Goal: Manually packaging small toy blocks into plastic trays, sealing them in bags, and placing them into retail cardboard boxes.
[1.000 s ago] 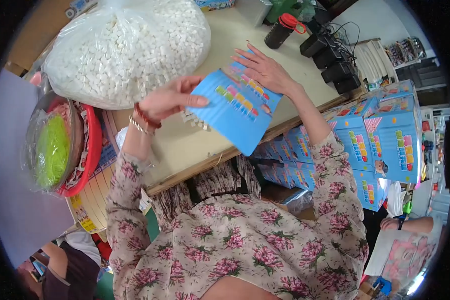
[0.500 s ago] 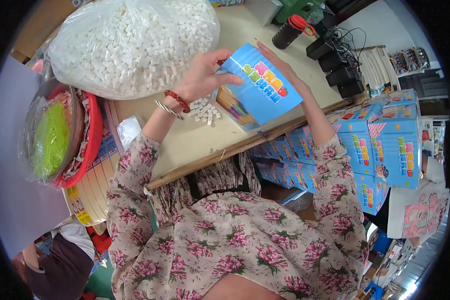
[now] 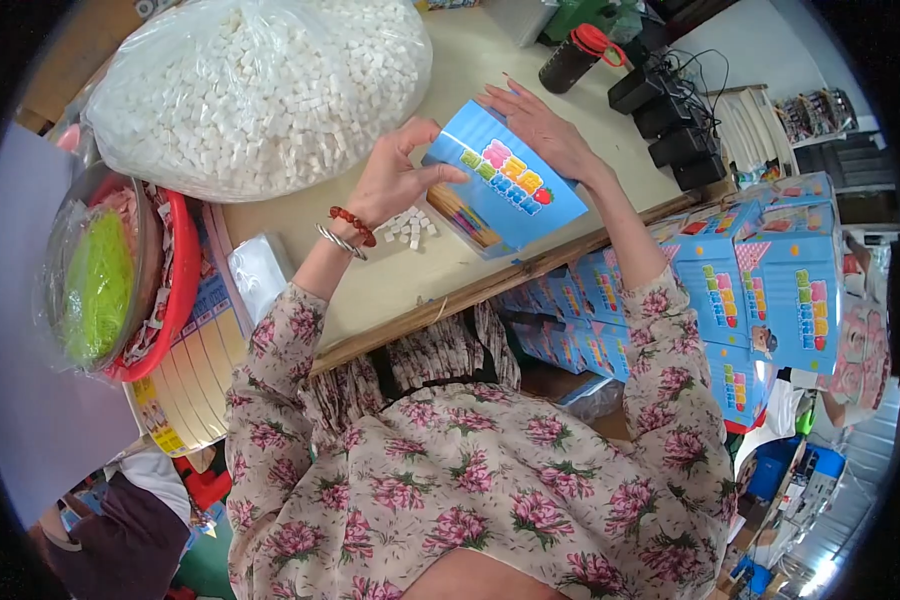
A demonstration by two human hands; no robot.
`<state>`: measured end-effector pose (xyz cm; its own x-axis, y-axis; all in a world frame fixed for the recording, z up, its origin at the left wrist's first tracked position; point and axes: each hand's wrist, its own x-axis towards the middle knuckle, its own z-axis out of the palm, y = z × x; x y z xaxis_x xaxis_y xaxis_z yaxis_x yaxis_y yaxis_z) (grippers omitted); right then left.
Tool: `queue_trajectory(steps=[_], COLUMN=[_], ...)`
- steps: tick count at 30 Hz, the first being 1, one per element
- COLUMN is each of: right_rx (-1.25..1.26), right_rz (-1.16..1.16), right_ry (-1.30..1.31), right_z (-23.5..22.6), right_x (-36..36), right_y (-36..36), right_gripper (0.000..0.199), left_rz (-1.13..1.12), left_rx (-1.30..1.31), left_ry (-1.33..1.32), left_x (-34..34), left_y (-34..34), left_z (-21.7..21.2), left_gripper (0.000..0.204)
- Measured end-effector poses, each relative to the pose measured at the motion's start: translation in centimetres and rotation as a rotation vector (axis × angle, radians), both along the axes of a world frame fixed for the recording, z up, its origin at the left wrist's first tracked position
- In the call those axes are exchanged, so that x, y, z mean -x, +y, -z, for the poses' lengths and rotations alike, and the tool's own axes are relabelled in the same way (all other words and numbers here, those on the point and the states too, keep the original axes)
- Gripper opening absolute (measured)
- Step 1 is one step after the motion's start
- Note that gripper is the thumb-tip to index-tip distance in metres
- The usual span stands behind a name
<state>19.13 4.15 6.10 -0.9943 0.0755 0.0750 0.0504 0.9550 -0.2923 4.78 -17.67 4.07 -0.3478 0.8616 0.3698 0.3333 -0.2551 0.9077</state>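
A blue printed cardboard box [image 3: 505, 180] is tilted above the table near its front edge. My left hand [image 3: 398, 178] grips its left edge, with the thumb on the printed face and the other fingers partly hidden behind. Along the box's upper right edge lies my right hand [image 3: 548, 138], its fingers stretched out flat and their tips past the edge. Below the box, a clear container of coloured sticks [image 3: 467, 218] is partly covered. Beside it, under my left wrist, sits a small heap of white cubes [image 3: 410, 230].
A large clear bag of white cubes [image 3: 260, 100] fills the back left. Red basin [image 3: 182, 290] with bagged green material [image 3: 103, 285] stands left. Back right are a dark bottle [image 3: 570, 62] and black devices [image 3: 660, 110]. Stacked blue boxes [image 3: 790, 280] stand right. Another person [image 3: 120, 530] is lower left.
The blue box has shifted slightly left and tilted. My right hand has slid left along its upper edge, fingers flatter. The left hand keeps its grip and moves a little left.
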Motion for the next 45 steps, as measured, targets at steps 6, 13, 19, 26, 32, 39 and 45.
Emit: queue_trajectory(steps=[6,13,19,26,32,39,45], right_rx=[0.088,0.175,0.117,0.124,0.135,0.193,0.111], right_rz=[0.047,0.061,0.004,0.013,0.021,0.048,0.040], right_ry=[-0.014,0.031,0.067,0.070,0.060,0.074,0.065], right_z=[-0.3,0.1,0.7,0.3,0.0,-0.2,-0.1], right_x=[0.1,0.0,0.0,0.0,0.0,-0.2,0.1], right_y=[-0.5,-0.1,0.4,0.2,-0.2,-0.1,-0.3], right_gripper=[0.052,0.050,0.049,0.051,0.052,0.051,0.051], left_rz=[-0.019,-0.005,-0.031,-0.047,-0.064,-0.102,-0.106], left_rx=[-0.045,-0.049,-0.102,-0.083,-0.116,-0.083,-0.063], left_ry=[-0.012,-0.063,0.361,0.602,0.522,0.561,0.451], left_x=[-0.2,-0.4,0.6,1.4,1.2,0.9,1.0], left_y=[0.2,0.4,0.4,0.0,0.0,0.1,0.1], left_z=[0.0,-0.1,-0.2,-0.4,0.2,0.0,1.6], left_gripper=[0.025,0.023,0.027,0.027,0.023,0.027,0.025])
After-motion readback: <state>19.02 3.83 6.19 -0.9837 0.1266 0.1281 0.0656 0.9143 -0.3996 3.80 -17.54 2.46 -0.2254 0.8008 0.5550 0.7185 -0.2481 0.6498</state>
